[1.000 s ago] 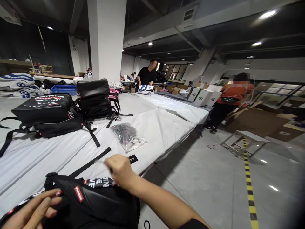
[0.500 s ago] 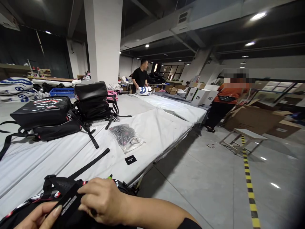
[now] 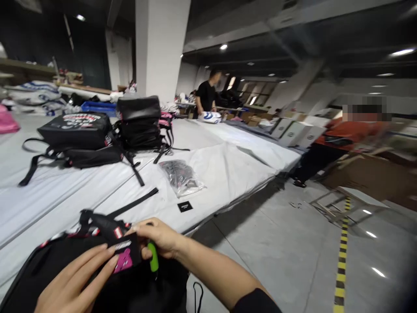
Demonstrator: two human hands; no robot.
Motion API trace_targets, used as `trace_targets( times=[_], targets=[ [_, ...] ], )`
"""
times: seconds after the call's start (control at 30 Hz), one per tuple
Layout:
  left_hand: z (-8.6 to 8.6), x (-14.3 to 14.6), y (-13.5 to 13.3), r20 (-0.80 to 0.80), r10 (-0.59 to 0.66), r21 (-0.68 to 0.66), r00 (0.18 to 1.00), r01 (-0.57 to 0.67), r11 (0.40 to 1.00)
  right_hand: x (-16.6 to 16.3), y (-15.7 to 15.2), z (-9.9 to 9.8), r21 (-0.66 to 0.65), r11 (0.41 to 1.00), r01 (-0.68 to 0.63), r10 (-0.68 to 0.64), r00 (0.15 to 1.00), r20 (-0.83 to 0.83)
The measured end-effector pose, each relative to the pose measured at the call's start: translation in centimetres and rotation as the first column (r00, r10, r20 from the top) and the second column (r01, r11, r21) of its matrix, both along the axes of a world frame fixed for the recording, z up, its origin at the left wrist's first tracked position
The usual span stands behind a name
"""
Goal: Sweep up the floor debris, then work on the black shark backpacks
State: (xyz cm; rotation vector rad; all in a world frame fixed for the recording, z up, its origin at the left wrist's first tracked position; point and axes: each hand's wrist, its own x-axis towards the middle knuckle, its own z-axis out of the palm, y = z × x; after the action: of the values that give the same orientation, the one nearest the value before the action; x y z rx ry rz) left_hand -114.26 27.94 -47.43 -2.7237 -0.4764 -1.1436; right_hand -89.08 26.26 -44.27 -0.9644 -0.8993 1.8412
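A black backpack lies at the table's near edge in front of me. Over it, my left hand pinches a black hang tag with white lettering and a pink picture. My right hand is closed at the tag's upper right edge. From under its palm sticks out a bright green tool handle; the tool's working end is hidden. A black strap with a red-and-white label rises just behind the tag.
Further along the white-covered table lie a clear plastic bag, a black card and stacked black backpacks. One person stands at the far side; another in orange bends by cartons near a stool.
The view has swung left and down. The hang tag has turned from its text side to its pink picture side. My left hand has moved further over the backpack, and the green handle now shows clearly.
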Motion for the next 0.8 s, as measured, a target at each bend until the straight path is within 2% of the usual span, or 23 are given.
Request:
trace_targets(
  times=[0.1, 0.17, 0.23, 0.27, 0.33, 0.4, 0.43, 0.47, 0.5, 0.57, 0.63, 0.67, 0.7, 0.77, 0.8],
  targets=[
    [2.0, 0.8, -1.3, 0.017, 0.000, 0.023, 1.000, -0.001, 1.000, -0.1, -0.4, 1.2, 0.048, 0.999, -0.009, 0.003, 0.993, 0.122],
    [2.5, 1.0, -1.3, 0.022, 0.010, 0.016, 1.000, -0.011, 1.000, 0.1, -0.2, 1.9, 0.161, 0.986, -0.038, -0.013, 0.953, 0.304],
    [2.5, 0.8, -1.4, 0.045, 0.082, -0.087, 0.996, -0.078, 0.993, 0.1, 0.2, 2.4, 0.303, 0.951, -0.055, -0.090, 0.890, 0.446],
    [2.4, 0.7, -1.5, 0.079, 0.136, -0.183, 0.987, -0.120, 0.976, 0.1, 0.4, 2.6, 0.360, 0.931, -0.053, -0.140, 0.861, 0.489],
    [2.2, 0.4, -1.9, 0.183, 0.252, -0.441, 0.950, -0.150, 0.885, -0.5, 0.5, 2.6, 0.433, 0.900, -0.047, -0.216, 0.815, 0.538],
    [1.9, 0.3, -2.3, 0.264, 0.336, -0.659, 0.904, -0.085, 0.747, -1.3, 0.5, 2.4, 0.465, 0.881, -0.085, -0.234, 0.777, 0.585],
    [1.8, 0.2, -2.4, 0.272, 0.353, -0.717, 0.895, -0.057, 0.695, -1.8, 0.5, 2.3, 0.479, 0.868, -0.132, -0.220, 0.761, 0.610],
    [1.7, 0.2, -2.4, 0.267, 0.360, -0.737, 0.894, -0.051, 0.674, -2.3, 0.5, 2.1, 0.499, 0.844, -0.197, -0.203, 0.744, 0.637],
    [1.5, 0.1, -2.4, 0.257, 0.354, -0.720, 0.899, -0.066, 0.691, -2.8, 0.6, 1.9, 0.528, 0.802, -0.277, -0.191, 0.720, 0.668],
    [1.1, -0.5, -2.2, 0.224, 0.303, -0.603, 0.926, -0.113, 0.790, -3.4, 0.9, 1.7, 0.597, 0.663, -0.451, -0.225, 0.641, 0.734],
    [0.6, -1.6, -2.0, 0.181, 0.285, -0.466, 0.941, -0.173, 0.868, -3.7, 1.5, 1.7, 0.645, 0.523, -0.558, -0.352, 0.547, 0.759],
    [0.2, -2.4, -1.8, 0.143, 0.318, -0.427, 0.937, -0.232, 0.874, -3.8, 1.9, 1.6, 0.664, 0.484, -0.570, -0.420, 0.514, 0.748],
    [-0.2, -3.3, -1.6, 0.090, 0.389, -0.416, 0.917, -0.321, 0.851, -3.9, 2.4, 1.6, 0.684, 0.469, -0.559, -0.472, 0.496, 0.729],
    [-1.3, -5.3, -1.0, -0.056, 0.559, -0.435, 0.827, -0.524, 0.732, -4.4, 3.7, 1.3, 0.718, 0.475, -0.508, -0.514, 0.502, 0.695],
    [-2.0, -6.2, -0.6, -0.137, 0.601, -0.452, 0.788, -0.589, 0.670, -4.8, 4.3, 1.1, 0.721, 0.487, -0.494, -0.505, 0.514, 0.693]
  ],
)
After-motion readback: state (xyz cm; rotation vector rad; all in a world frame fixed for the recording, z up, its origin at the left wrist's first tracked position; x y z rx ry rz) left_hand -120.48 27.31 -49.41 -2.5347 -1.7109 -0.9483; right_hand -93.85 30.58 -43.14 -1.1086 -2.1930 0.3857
